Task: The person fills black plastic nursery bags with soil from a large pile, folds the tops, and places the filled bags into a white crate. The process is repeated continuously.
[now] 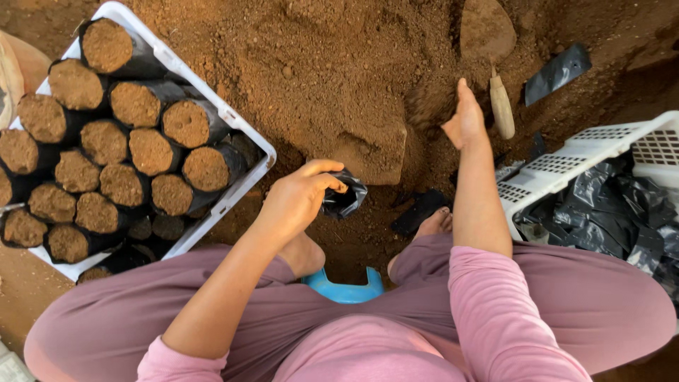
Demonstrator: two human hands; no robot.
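left hand (297,200) gripping empty black nursery bag (344,199) over lap, mouth toward soil heap (332,78). right hand (463,120) cupped, scooping soil. filling step, likely; next calls for tipping handful into bag mouth.

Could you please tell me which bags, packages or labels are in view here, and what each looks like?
Filled black bags: cylinders packed with brown soil, in the white crate at left.
Small black bag: crumpled, open, held in the left hand.
Empty black bags: heaped in the white basket at right.
Flat black bag: on the soil, upper right.
No labels or screens.
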